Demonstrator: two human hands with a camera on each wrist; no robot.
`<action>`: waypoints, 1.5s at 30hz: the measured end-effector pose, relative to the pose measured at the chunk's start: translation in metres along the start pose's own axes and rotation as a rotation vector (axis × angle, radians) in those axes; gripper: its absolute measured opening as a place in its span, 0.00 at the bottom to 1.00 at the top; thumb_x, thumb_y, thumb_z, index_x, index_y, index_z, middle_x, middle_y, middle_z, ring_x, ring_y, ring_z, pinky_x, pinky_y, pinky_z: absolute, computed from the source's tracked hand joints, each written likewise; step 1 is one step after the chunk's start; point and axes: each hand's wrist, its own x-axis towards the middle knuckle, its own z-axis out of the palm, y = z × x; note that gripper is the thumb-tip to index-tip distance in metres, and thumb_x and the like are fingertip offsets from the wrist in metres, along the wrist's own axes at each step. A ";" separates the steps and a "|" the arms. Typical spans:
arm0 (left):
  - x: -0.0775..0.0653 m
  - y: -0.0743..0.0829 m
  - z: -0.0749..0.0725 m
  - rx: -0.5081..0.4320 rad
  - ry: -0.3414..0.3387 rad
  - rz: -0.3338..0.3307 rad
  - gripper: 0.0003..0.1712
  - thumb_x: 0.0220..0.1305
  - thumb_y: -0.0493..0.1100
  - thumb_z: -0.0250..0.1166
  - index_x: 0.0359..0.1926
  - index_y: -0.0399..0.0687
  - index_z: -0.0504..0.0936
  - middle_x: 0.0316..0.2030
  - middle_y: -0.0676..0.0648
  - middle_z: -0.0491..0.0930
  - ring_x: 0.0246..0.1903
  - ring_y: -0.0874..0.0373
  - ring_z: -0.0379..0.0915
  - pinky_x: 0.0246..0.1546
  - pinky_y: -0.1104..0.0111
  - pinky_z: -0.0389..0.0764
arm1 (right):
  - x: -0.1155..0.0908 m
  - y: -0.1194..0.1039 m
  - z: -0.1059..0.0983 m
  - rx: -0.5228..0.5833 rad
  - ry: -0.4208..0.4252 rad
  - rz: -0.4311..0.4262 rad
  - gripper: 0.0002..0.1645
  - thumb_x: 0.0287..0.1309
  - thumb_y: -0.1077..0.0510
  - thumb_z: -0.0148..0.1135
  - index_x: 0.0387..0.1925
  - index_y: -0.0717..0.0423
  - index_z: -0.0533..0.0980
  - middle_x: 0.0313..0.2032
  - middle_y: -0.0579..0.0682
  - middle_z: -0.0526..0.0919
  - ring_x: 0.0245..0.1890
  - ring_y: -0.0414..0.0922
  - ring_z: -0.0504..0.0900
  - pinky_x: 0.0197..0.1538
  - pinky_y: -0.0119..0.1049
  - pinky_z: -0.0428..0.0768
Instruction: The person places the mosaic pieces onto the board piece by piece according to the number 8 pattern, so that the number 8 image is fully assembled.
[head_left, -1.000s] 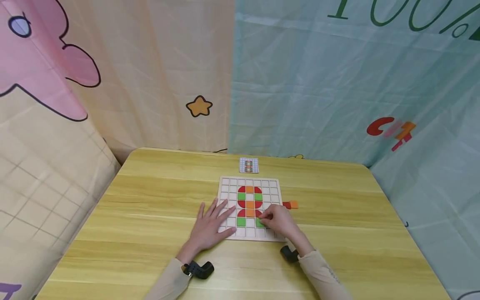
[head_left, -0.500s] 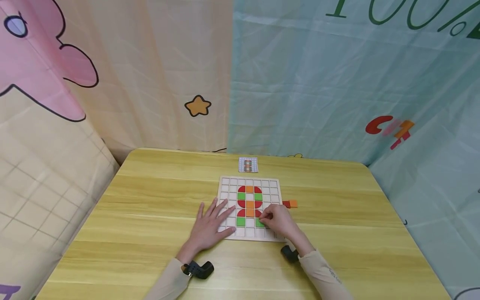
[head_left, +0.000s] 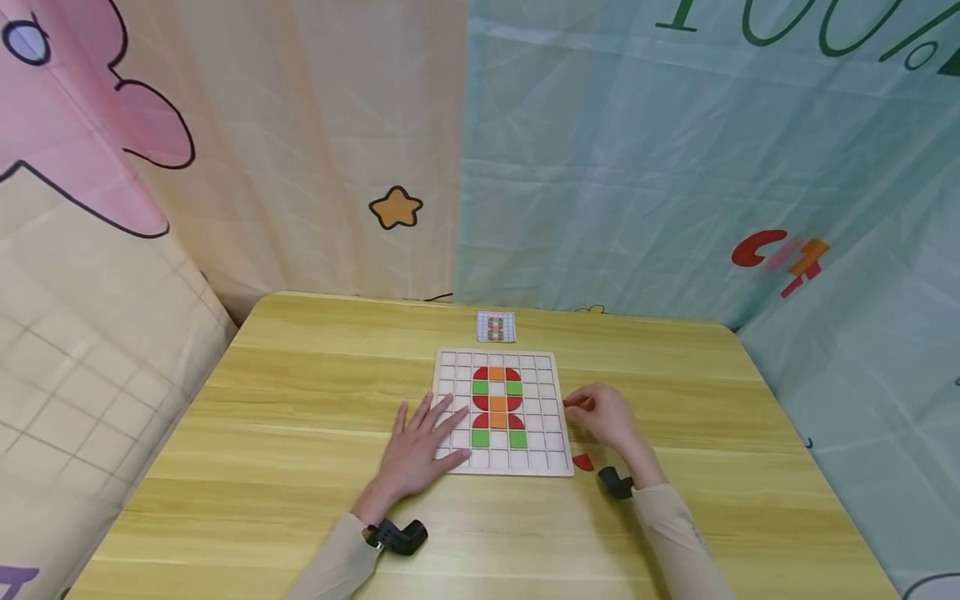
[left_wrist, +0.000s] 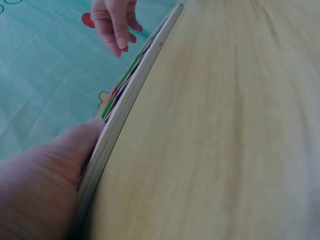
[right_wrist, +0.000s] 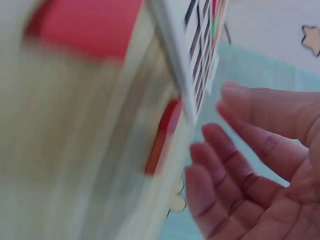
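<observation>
A white gridded board [head_left: 538, 457] bears a pattern of red quarter-round, orange square and green square tiles. My left hand [head_left: 420, 446] lies flat with spread fingers on the board's left side; its thumb rests along the near edge in the left wrist view. Just past the board's right edge, my right hand [head_left: 603, 414] hovers over a red piece [head_left: 567, 403]. In the right wrist view its fingers are loosely bent with nothing between them. Below them, the red piece [right_wrist: 171, 116] lies against an orange tile [right_wrist: 158, 152], which the hand hides in the head view.
Another red quarter-round piece [head_left: 582, 462] lies by the board's lower right corner. Behind the board is a small pattern card [head_left: 496, 327] with a similar design. The wooden table [head_left: 300, 375] ends at printed curtains [head_left: 600, 167].
My right hand has left the green tile at the board's lower right and moved up and right to the loose pieces. The green tile stays on the grid. The left hand stays put.
</observation>
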 end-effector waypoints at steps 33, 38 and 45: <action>-0.001 -0.001 0.000 -0.015 -0.041 -0.022 0.39 0.64 0.70 0.48 0.72 0.63 0.59 0.73 0.50 0.48 0.71 0.47 0.34 0.65 0.45 0.30 | -0.009 0.002 0.002 0.155 -0.040 0.143 0.11 0.47 0.62 0.74 0.26 0.58 0.76 0.23 0.47 0.77 0.24 0.43 0.74 0.26 0.33 0.74; -0.001 -0.002 0.000 -0.018 -0.035 -0.017 0.39 0.64 0.70 0.49 0.72 0.63 0.59 0.73 0.50 0.48 0.71 0.46 0.35 0.65 0.44 0.30 | -0.014 -0.021 0.015 0.253 -0.108 0.113 0.10 0.47 0.61 0.74 0.26 0.57 0.78 0.23 0.47 0.79 0.23 0.43 0.76 0.25 0.34 0.75; 0.000 -0.003 0.001 -0.005 -0.043 -0.014 0.39 0.64 0.70 0.48 0.72 0.63 0.58 0.73 0.50 0.47 0.71 0.46 0.34 0.65 0.45 0.30 | -0.021 -0.055 0.046 0.307 -0.285 -0.044 0.07 0.48 0.60 0.73 0.27 0.55 0.80 0.22 0.43 0.80 0.22 0.40 0.77 0.26 0.32 0.76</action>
